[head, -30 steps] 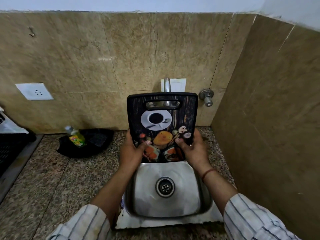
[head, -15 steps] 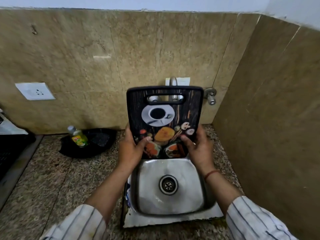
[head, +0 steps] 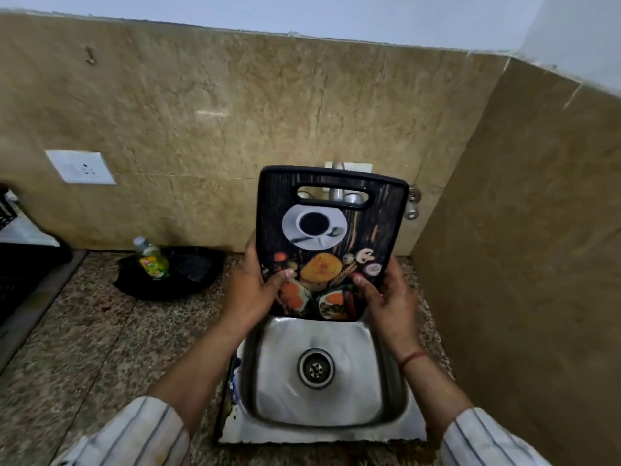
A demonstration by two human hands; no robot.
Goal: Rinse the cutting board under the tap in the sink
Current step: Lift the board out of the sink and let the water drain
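Observation:
A dark cutting board [head: 331, 210] printed with a coffee cup and food pictures stands upright over the back of the steel sink [head: 386, 381], printed face toward me. My left hand [head: 250, 290] grips its lower left edge and my right hand [head: 386, 294] grips its lower right edge. The tap [head: 336, 193] is mostly hidden behind the board and shows through the handle slot. No water is visible running.
A tap valve [head: 411, 205] sticks out of the wall right of the board. A green dish-soap bottle [head: 153, 260] stands in a black tray [head: 198, 280] on the granite counter at left. A tiled side wall rises close on the right. A wall socket [head: 82, 167] is at left.
The board has risen a little and now covers more of the tap. Both hands kept their hold on its lower edges.

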